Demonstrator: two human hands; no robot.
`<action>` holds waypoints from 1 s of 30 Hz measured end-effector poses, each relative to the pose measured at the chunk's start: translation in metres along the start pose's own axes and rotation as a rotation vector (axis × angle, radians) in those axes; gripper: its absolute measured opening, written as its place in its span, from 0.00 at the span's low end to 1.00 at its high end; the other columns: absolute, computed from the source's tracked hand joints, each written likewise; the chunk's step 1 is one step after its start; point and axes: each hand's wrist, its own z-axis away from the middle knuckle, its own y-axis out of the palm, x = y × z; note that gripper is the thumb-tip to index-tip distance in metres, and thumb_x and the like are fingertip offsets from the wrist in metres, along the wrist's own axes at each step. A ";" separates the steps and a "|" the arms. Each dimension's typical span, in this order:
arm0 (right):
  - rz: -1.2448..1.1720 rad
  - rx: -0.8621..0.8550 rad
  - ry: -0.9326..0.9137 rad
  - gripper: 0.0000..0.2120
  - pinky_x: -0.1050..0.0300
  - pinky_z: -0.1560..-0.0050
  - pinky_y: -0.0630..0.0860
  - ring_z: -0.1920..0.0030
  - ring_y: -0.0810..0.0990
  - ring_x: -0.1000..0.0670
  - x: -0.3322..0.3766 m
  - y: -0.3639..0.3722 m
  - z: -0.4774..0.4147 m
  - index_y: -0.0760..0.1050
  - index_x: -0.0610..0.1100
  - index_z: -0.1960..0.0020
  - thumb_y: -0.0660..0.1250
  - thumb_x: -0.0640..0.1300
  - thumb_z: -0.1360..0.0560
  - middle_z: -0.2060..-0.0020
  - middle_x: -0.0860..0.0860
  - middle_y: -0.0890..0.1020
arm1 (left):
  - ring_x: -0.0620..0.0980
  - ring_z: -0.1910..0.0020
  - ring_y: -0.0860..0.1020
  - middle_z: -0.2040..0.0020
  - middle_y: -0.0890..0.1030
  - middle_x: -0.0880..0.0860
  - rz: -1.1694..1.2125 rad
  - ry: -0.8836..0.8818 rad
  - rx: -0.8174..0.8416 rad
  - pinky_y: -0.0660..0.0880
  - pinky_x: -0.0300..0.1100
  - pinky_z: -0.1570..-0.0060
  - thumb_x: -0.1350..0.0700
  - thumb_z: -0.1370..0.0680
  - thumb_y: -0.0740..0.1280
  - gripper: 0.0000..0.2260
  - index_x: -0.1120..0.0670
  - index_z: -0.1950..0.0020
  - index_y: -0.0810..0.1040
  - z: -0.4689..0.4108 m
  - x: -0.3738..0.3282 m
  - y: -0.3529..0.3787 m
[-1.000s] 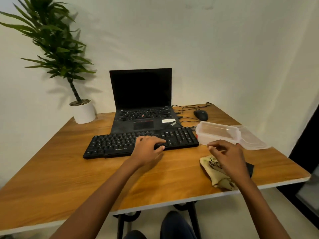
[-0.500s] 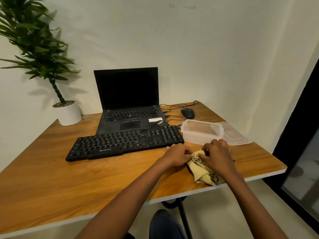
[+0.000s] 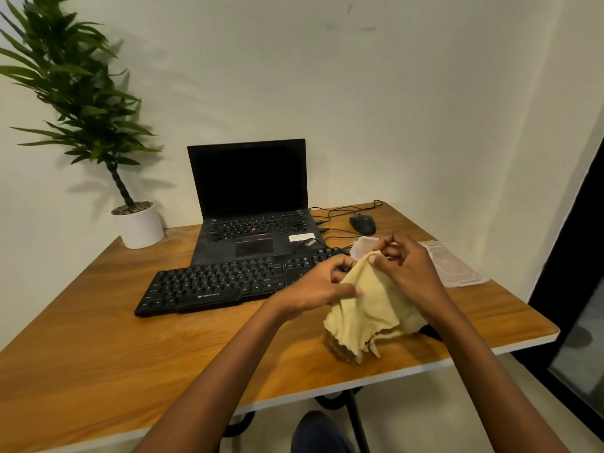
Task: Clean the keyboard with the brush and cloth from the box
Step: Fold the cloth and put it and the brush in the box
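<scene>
A crumpled pale-yellow fabric cloth (image 3: 369, 305) is held up just right of the flat black plastic keyboard (image 3: 222, 282). The left hand (image 3: 317, 286) pinches its side edge and the right hand (image 3: 405, 269) its top corner. A clear plastic box (image 3: 362, 248) sits by the keyboard's right end.

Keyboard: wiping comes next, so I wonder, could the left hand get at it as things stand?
Probably yes. The left hand is close to the right end of the keyboard, with nothing between them. Its fingers pinch the cloth, which the right hand also holds, so it would arrive with the cloth.
</scene>
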 end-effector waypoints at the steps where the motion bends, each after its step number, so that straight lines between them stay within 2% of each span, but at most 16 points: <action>1: -0.002 -0.007 -0.012 0.05 0.76 0.66 0.69 0.60 0.75 0.58 0.003 -0.001 -0.005 0.74 0.40 0.53 0.68 0.35 0.27 0.61 0.53 0.78 | 0.45 0.62 0.79 0.57 0.79 0.48 -0.013 0.006 -0.010 0.73 0.34 0.68 0.65 0.23 0.65 0.16 0.53 0.37 0.69 0.003 -0.002 -0.005; 3: -0.001 -0.013 -0.013 0.05 0.76 0.66 0.69 0.60 0.75 0.58 0.005 -0.003 -0.012 0.75 0.40 0.52 0.69 0.36 0.27 0.61 0.52 0.78 | 0.47 0.60 0.80 0.56 0.79 0.49 0.009 0.013 -0.007 0.73 0.37 0.70 0.70 0.25 0.63 0.26 0.47 0.33 0.66 0.008 -0.003 -0.016; 5: -0.003 -0.009 0.002 0.05 0.76 0.67 0.70 0.60 0.76 0.58 0.002 -0.004 -0.016 0.75 0.40 0.52 0.69 0.38 0.27 0.61 0.52 0.79 | 0.54 0.52 0.79 0.45 0.77 0.53 0.036 0.027 0.061 0.75 0.42 0.65 0.72 0.25 0.61 0.33 0.40 0.29 0.63 0.013 -0.004 -0.024; 7: 0.002 -0.017 0.019 0.06 0.76 0.66 0.70 0.61 0.76 0.59 -0.003 -0.004 -0.017 0.76 0.41 0.51 0.69 0.38 0.27 0.61 0.54 0.79 | 0.53 0.47 0.77 0.38 0.74 0.49 0.030 0.031 0.136 0.77 0.42 0.57 0.71 0.24 0.59 0.31 0.39 0.32 0.67 0.017 -0.004 -0.032; 10: 0.038 -0.092 0.029 0.04 0.71 0.63 0.71 0.59 0.75 0.57 -0.007 -0.005 -0.021 0.76 0.43 0.52 0.68 0.39 0.27 0.61 0.55 0.78 | 0.48 0.63 0.72 0.48 0.79 0.47 -0.061 -0.033 0.176 0.70 0.38 0.66 0.68 0.22 0.58 0.22 0.45 0.39 0.78 0.016 -0.001 -0.039; 12: 0.106 -0.155 -0.032 0.05 0.70 0.61 0.71 0.57 0.76 0.56 -0.004 -0.005 -0.019 0.76 0.44 0.52 0.69 0.39 0.27 0.60 0.57 0.77 | 0.42 0.69 0.70 0.50 0.80 0.47 -0.055 -0.107 0.080 0.69 0.34 0.70 0.65 0.21 0.59 0.17 0.50 0.39 0.79 0.012 0.001 -0.036; 14: 0.161 -0.163 -0.187 0.05 0.72 0.63 0.72 0.59 0.77 0.59 0.003 0.000 -0.008 0.76 0.45 0.52 0.69 0.38 0.27 0.60 0.59 0.77 | 0.43 0.66 0.77 0.54 0.81 0.48 0.106 -0.156 -0.026 0.76 0.35 0.66 0.57 0.19 0.60 0.12 0.54 0.39 0.78 0.004 0.000 -0.028; 16: 0.248 -0.057 -0.355 0.06 0.72 0.63 0.74 0.59 0.78 0.61 0.006 0.009 0.007 0.77 0.44 0.50 0.69 0.38 0.27 0.58 0.58 0.79 | 0.47 0.57 0.81 0.55 0.82 0.52 0.323 -0.159 -0.086 0.79 0.40 0.57 0.46 0.20 0.59 0.17 0.57 0.42 0.78 -0.005 -0.002 -0.021; 18: 0.336 0.132 -0.396 0.09 0.68 0.58 0.77 0.56 0.79 0.59 0.004 0.016 0.018 0.78 0.45 0.48 0.70 0.40 0.28 0.54 0.56 0.80 | 0.48 0.58 0.81 0.56 0.82 0.53 0.444 -0.143 -0.150 0.79 0.41 0.57 0.41 0.21 0.60 0.20 0.57 0.46 0.78 -0.014 -0.006 -0.016; 19: 0.340 0.212 -0.389 0.09 0.67 0.56 0.77 0.54 0.79 0.59 0.001 0.016 0.020 0.79 0.46 0.47 0.70 0.41 0.28 0.53 0.57 0.80 | 0.48 0.60 0.81 0.57 0.82 0.53 0.446 -0.130 -0.184 0.79 0.40 0.60 0.42 0.22 0.61 0.18 0.57 0.47 0.78 -0.019 -0.008 -0.015; 20: 0.308 0.241 -0.375 0.09 0.68 0.56 0.77 0.53 0.79 0.59 0.001 0.013 0.020 0.80 0.46 0.48 0.71 0.41 0.28 0.53 0.58 0.80 | 0.48 0.62 0.80 0.57 0.81 0.53 0.428 -0.114 -0.213 0.78 0.39 0.62 0.46 0.22 0.64 0.14 0.56 0.48 0.78 -0.021 -0.011 -0.013; 22: 0.206 0.101 -0.305 0.07 0.71 0.58 0.75 0.52 0.78 0.60 0.003 -0.001 0.012 0.81 0.46 0.51 0.71 0.39 0.28 0.56 0.58 0.81 | 0.48 0.61 0.78 0.55 0.80 0.53 0.378 -0.089 -0.251 0.77 0.39 0.63 0.57 0.24 0.68 0.05 0.53 0.49 0.77 -0.028 -0.015 -0.013; 24: 0.123 -0.059 -0.162 0.07 0.69 0.60 0.75 0.54 0.78 0.58 0.001 -0.022 -0.006 0.80 0.47 0.51 0.70 0.39 0.28 0.54 0.57 0.80 | 0.49 0.57 0.78 0.53 0.80 0.53 0.348 -0.081 -0.265 0.77 0.41 0.61 0.63 0.25 0.69 0.09 0.50 0.50 0.75 -0.038 -0.018 -0.014; 25: 0.074 -0.039 -0.071 0.09 0.67 0.58 0.75 0.52 0.78 0.58 -0.001 -0.034 -0.018 0.78 0.48 0.48 0.70 0.40 0.28 0.52 0.56 0.80 | 0.50 0.55 0.77 0.52 0.79 0.53 0.340 -0.079 -0.264 0.77 0.41 0.59 0.63 0.26 0.69 0.10 0.50 0.49 0.75 -0.043 -0.021 -0.015; 28: -0.054 0.270 0.174 0.18 0.61 0.51 0.77 0.46 0.77 0.54 -0.017 -0.060 -0.051 0.73 0.51 0.41 0.71 0.44 0.30 0.46 0.55 0.78 | 0.51 0.54 0.78 0.51 0.79 0.53 0.391 -0.071 -0.258 0.77 0.42 0.60 0.64 0.25 0.68 0.12 0.55 0.43 0.73 -0.066 -0.034 -0.014; 30: -0.075 0.296 0.271 0.22 0.56 0.51 0.79 0.46 0.77 0.49 -0.031 -0.068 -0.072 0.73 0.46 0.39 0.72 0.43 0.31 0.46 0.50 0.77 | 0.50 0.55 0.79 0.51 0.80 0.53 0.445 -0.055 -0.302 0.79 0.42 0.59 0.63 0.25 0.69 0.12 0.56 0.43 0.74 -0.085 -0.038 -0.014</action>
